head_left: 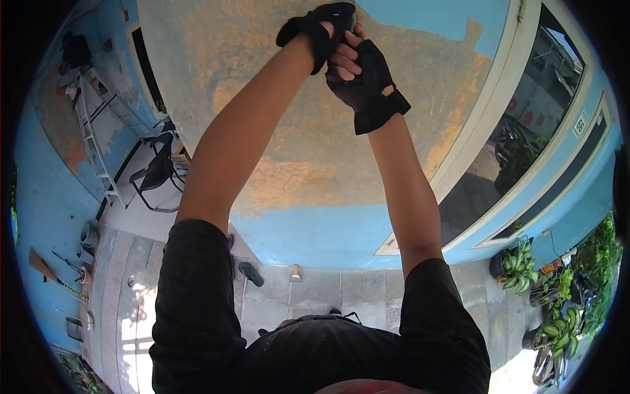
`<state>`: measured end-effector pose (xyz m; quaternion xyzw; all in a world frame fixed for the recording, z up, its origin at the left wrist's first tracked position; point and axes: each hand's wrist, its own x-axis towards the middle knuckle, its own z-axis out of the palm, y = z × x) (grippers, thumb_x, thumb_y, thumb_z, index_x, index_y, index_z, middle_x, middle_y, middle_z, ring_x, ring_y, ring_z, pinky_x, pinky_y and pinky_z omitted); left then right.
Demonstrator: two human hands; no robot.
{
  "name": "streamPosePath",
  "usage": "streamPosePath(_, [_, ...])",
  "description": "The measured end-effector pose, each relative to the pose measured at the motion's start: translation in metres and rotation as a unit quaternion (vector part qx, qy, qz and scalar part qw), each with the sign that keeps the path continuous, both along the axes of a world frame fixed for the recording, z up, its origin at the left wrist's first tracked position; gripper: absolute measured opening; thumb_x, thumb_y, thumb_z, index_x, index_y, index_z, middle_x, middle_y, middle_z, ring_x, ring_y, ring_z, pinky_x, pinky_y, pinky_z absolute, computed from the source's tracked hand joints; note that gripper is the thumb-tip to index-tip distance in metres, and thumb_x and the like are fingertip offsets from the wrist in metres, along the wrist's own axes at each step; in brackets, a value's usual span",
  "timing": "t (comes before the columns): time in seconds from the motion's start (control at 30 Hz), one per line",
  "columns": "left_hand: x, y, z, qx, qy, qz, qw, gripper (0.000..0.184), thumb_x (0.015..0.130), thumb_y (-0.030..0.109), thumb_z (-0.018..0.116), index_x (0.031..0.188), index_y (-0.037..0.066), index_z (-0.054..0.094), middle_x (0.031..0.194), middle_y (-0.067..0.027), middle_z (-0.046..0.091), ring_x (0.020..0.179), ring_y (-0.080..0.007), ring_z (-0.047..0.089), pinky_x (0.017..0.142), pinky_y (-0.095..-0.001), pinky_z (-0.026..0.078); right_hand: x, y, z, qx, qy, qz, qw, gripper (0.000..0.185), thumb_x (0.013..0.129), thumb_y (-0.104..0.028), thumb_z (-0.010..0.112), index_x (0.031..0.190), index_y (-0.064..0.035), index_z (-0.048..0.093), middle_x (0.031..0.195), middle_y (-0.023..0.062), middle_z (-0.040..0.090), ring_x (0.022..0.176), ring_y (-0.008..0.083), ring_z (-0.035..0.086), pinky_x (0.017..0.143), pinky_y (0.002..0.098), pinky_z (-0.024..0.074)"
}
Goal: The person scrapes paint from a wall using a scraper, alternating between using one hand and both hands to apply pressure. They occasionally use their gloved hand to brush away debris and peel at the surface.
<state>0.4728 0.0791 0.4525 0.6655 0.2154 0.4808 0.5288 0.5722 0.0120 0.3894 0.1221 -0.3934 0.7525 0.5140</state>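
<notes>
Far left, a person (77, 49) at a stepladder (84, 125); next, a black chair (156, 169); centre, the wall (282, 151), blue with a large brown patch, a flat tool (296, 276) on the floor (367, 289) below; above, left hand (325, 31) and right hand (364, 77) together, gloved, any grip indiscernible; far right, potted plants (520, 269)

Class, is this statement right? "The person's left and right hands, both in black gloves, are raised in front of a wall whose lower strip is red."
Not quite: the lower strip is light blue, as the head view shows. The left hand, right hand, black gloves and wall are as stated.
</notes>
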Motion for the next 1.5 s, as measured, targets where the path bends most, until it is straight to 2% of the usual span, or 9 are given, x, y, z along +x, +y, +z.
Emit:
streamPosePath(0.03, [-0.002, 0.01, 0.005, -0.041, 0.021, -0.009, 0.999, 0.038, 0.102, 0.042, 0.051, 0.095, 0.006, 0.06, 0.076, -0.001, 0.062, 0.077, -0.0175, 0.065, 0.067, -0.028, 0.056, -0.007, -0.006, 0.005, -0.019, 0.016, -0.018, 1.0, 0.02, 0.105, -0.013, 0.045, 0.094, -0.0265, 0.056, 0.063, -0.0039, 0.046, 0.043, 0.0077, 0.041, 0.038, 0.0221, 0.0341])
streamPosePath(0.07, [-0.017, 0.017, 0.011, -0.188, 0.051, -0.178, 0.965, 0.038, 0.092, 0.049, 0.049, 0.08, 0.014, 0.057, 0.055, -0.0003, 0.048, 0.036, -0.019, 0.039, 0.034, -0.0422, 0.035, -0.01, -0.009, 0.007, -0.036, 0.029, -0.031, 0.998, 0.018, 0.105, -0.014, 0.044, 0.096, -0.0242, 0.056, 0.064, -0.0033, 0.047, 0.043, 0.0074, 0.042, 0.037, 0.0213, 0.0342])
streamPosePath(0.17, [0.002, 0.016, -0.02, 0.011, 0.023, 0.004, 1.0, 0.039, 0.101, 0.044, 0.052, 0.095, 0.007, 0.06, 0.075, -0.0008, 0.061, 0.078, -0.0171, 0.065, 0.067, -0.0283, 0.057, -0.007, -0.006, -0.014, -0.062, 0.015, -0.074, 0.995, 0.024, 0.105, -0.015, 0.044, 0.091, -0.0308, 0.056, 0.062, -0.0048, 0.045, 0.042, 0.0079, 0.039, 0.038, 0.0231, 0.0331])
streamPosePath(0.43, [-0.013, -0.048, -0.01, -0.045, 0.046, 0.055, 0.996, 0.044, 0.101, 0.052, 0.049, 0.096, 0.01, 0.062, 0.081, -0.0014, 0.066, 0.065, -0.0147, 0.062, 0.057, -0.027, 0.054, 0.0, 0.0, -0.014, 0.002, -0.006, -0.018, 1.0, 0.019, 0.104, -0.013, 0.048, 0.095, -0.0265, 0.058, 0.064, -0.0042, 0.047, 0.045, 0.0079, 0.043, 0.039, 0.0224, 0.0348])
streamPosePath(0.57, [-0.054, -0.036, 0.033, -0.142, 0.047, -0.267, 0.952, 0.03, 0.091, 0.039, 0.057, 0.093, 0.009, 0.063, 0.069, -0.0079, 0.062, 0.052, -0.0267, 0.056, 0.049, -0.0459, 0.05, -0.009, 0.008, 0.013, -0.006, -0.007, -0.037, 0.999, 0.017, 0.104, -0.013, 0.048, 0.099, -0.025, 0.058, 0.066, -0.0032, 0.048, 0.045, 0.0079, 0.044, 0.038, 0.0225, 0.0348])
streamPosePath(0.6, [-0.008, 0.017, 0.012, 0.032, 0.052, 0.059, 0.996, 0.043, 0.1, 0.052, 0.05, 0.093, 0.011, 0.062, 0.08, -0.0002, 0.064, 0.062, -0.013, 0.058, 0.056, -0.0254, 0.053, -0.011, 0.006, 0.009, -0.021, -0.002, -0.059, 0.998, 0.017, 0.104, -0.013, 0.048, 0.098, -0.026, 0.058, 0.066, -0.0032, 0.048, 0.044, 0.0079, 0.042, 0.038, 0.0226, 0.0344])
streamPosePath(1.13, [-0.006, -0.063, 0.011, 0.021, 0.074, 0.11, 0.991, 0.052, 0.1, 0.056, 0.043, 0.095, 0.008, 0.063, 0.081, -0.0041, 0.067, 0.053, -0.0165, 0.061, 0.038, -0.032, 0.053, 0.01, 0.011, 0.004, 0.025, -0.017, 0.039, 0.999, 0.019, 0.108, -0.03, 0.043, 0.1, -0.0208, 0.057, 0.067, -0.0035, 0.048, 0.048, 0.0084, 0.045, 0.041, 0.0219, 0.0365])
streamPosePath(1.33, [0.023, -0.022, -0.222, -0.146, 0.087, -0.073, 0.983, 0.035, 0.099, 0.042, 0.057, 0.116, 0.011, 0.058, 0.094, -0.0044, 0.07, 0.066, -0.0157, 0.065, 0.056, -0.0284, 0.052, 0.039, -0.073, -0.17, -0.188, -0.182, -0.217, 0.94, 0.01, 0.103, -0.032, 0.056, 0.102, -0.0224, 0.054, 0.066, -0.0047, 0.048, 0.046, 0.0085, 0.043, 0.041, 0.0247, 0.0356])
streamPosePath(1.5, [-0.032, -0.123, -0.462, -0.055, 0.346, -0.013, 0.937, 0.088, 0.077, 0.024, 0.086, 0.145, -0.002, 0.036, 0.133, -0.0206, 0.057, 0.118, -0.024, 0.06, 0.092, -0.034, 0.054, 0.07, -0.168, -0.311, -0.242, -0.54, -0.474, 0.652, 0.035, 0.095, -0.027, 0.067, 0.124, -0.0077, 0.059, 0.064, 0.0011, 0.052, 0.051, 0.0156, 0.053, 0.049, 0.0336, 0.0462])
